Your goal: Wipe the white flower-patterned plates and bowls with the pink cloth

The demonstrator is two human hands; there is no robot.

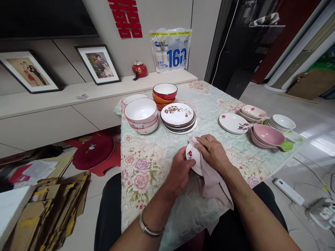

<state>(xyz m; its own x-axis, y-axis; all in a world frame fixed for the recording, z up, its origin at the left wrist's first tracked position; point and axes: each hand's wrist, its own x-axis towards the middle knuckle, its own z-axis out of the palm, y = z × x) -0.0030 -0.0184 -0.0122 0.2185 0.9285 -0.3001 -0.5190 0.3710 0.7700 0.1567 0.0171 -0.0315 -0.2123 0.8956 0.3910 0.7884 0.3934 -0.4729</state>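
My left hand [181,167] grips the left edge of a white plate [193,161] with a red flower on it, thumb on its face. A pinkish cloth [210,181] drapes over the plate's right side and hangs down beyond it. My right hand [212,151] is closed on the cloth and presses it against the plate's upper edge. The plate is held tilted above the near part of the table. Just beyond my hands stands a stack of plates [178,115], the top one with a brown flower pattern.
The table wears a floral cloth [141,167]. Pink-rimmed bowls [141,111] and red and orange bowls [164,91] are stacked at the back left. Flowered plates [233,122], pink bowls [268,134] and small white bowls [284,121] stand on the right. Flattened cardboard [44,212] lies at lower left.
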